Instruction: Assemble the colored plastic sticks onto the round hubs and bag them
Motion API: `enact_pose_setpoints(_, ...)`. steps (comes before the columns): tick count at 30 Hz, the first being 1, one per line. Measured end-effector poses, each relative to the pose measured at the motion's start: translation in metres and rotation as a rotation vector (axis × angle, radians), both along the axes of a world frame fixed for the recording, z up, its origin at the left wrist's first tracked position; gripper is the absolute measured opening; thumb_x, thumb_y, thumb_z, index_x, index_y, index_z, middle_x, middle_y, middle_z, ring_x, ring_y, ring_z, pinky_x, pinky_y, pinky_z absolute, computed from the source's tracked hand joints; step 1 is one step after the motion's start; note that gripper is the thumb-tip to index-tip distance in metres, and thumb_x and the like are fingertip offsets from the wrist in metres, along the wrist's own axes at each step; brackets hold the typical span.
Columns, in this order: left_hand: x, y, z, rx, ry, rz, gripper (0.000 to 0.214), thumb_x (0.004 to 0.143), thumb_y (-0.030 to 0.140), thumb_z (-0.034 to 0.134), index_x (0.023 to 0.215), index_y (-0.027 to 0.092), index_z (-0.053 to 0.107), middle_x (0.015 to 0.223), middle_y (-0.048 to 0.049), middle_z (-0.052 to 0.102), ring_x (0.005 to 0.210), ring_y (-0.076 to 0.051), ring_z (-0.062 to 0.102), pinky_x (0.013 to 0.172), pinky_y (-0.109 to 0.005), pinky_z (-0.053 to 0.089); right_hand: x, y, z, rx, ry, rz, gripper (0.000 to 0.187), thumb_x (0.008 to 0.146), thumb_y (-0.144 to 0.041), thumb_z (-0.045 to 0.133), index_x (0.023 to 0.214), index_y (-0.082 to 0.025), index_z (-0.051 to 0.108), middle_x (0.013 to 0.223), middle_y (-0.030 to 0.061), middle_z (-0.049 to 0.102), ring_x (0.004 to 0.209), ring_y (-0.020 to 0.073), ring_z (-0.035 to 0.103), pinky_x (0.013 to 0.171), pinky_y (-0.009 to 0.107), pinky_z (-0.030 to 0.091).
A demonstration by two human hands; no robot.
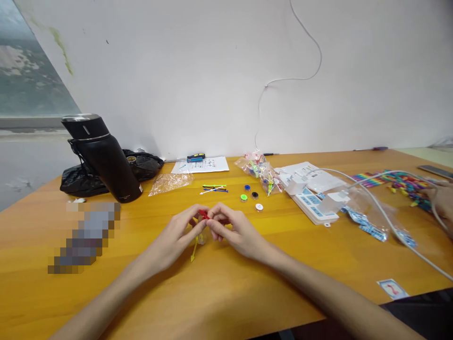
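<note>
A small red plastic piece [204, 214] is between the fingertips of my two hands over the middle of the table. My left hand [177, 232] pinches it from the left, and my right hand [238, 232] closes on its right side with curled fingers. Its full shape is hidden by the fingers. Just below lies a yellow arrow-shaped stick [193, 252], beside a clear round part [201, 239] half covered by my hands. Farther back are thin arrow sticks [214, 188] in green, blue and white, and small discs: blue [247, 187], black [255, 195], green [244, 198], white [259, 207].
A black thermos [109, 160] stands at left before a black plastic bag [152, 165]. Clear bags of parts [262, 174] and a power strip [311, 208] with cables sit right of centre. Another person's hand [442, 203] touches colourful pieces [414, 189] at far right.
</note>
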State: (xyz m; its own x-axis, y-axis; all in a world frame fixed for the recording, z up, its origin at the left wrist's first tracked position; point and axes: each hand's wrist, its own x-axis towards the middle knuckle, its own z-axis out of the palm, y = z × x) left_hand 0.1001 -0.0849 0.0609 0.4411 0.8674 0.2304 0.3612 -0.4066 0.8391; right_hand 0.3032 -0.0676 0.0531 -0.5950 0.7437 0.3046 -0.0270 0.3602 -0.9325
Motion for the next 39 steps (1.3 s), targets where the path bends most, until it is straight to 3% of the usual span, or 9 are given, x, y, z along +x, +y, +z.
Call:
enact_pose_setpoints(6,-0.012,0.018,-0.015,-0.111,-0.174,0.144,0.027,0.098,0.043,0.059,0.118,0.025,0.063,0.118,-0.0052,0.066,0.103,-0.020,0.060,0.091,-0.031,0.047,0.003,0.025,-0.006,-0.176,0.259,-0.205,0.028,0.091,-0.048,0.068,0.094,-0.020,0.065,0.070,-0.0018,0.062,0.060,0.0107,0.053,0.062,0.025,0.044)
enact_pose_setpoints(9,-0.016,0.025,-0.023,-0.175,-0.210,0.179,0.030,0.095,0.045,0.061,0.119,0.026,0.064,0.116,-0.0054,0.065,0.100,-0.020,0.060,0.087,-0.031,0.049,0.009,0.037,-0.011,-0.263,0.374,-0.308,0.029,0.085,-0.046,0.075,0.101,-0.021,0.071,0.084,0.0010,0.068,0.073,0.0115,0.058,0.074,0.026,0.048)
enact_pose_setpoints(13,-0.016,0.027,-0.027,-0.201,-0.218,0.183,0.030,0.094,0.045,0.062,0.117,0.027,0.065,0.112,-0.0051,0.065,0.101,-0.020,0.059,0.087,-0.030,0.049,0.014,0.041,-0.016,-0.360,0.413,-0.331,0.033,0.082,-0.042,0.079,0.108,-0.023,0.070,0.103,0.0043,0.074,0.088,0.0141,0.063,0.087,0.029,0.048)
enact_pose_setpoints(17,-0.016,0.028,-0.030,-0.199,-0.211,0.182,0.030,0.094,0.047,0.062,0.116,0.028,0.066,0.115,-0.0048,0.065,0.106,-0.021,0.059,0.088,-0.030,0.049,0.015,0.040,-0.016,-0.362,0.373,-0.348,0.031,0.085,-0.043,0.076,0.107,-0.022,0.069,0.111,0.0068,0.075,0.091,0.0155,0.065,0.087,0.031,0.047)
enact_pose_setpoints(27,-0.017,0.031,-0.032,-0.182,-0.203,0.173,0.035,0.093,0.048,0.062,0.117,0.024,0.066,0.118,-0.0086,0.065,0.106,-0.023,0.059,0.085,-0.033,0.051,0.018,0.041,-0.006,-0.315,0.266,-0.403,0.038,0.082,-0.047,0.076,0.106,-0.019,0.068,0.103,0.0088,0.077,0.088,0.0154,0.066,0.080,0.029,0.047)
enact_pose_setpoints(39,-0.016,0.030,-0.032,-0.184,-0.213,0.183,0.036,0.093,0.047,0.063,0.117,0.021,0.066,0.111,-0.0088,0.065,0.100,-0.021,0.060,0.082,-0.032,0.053,0.018,0.041,-0.006,-0.255,0.224,-0.357,0.033,0.086,-0.042,0.072,0.109,-0.020,0.065,0.108,0.0098,0.077,0.089,0.0161,0.067,0.082,0.030,0.049)
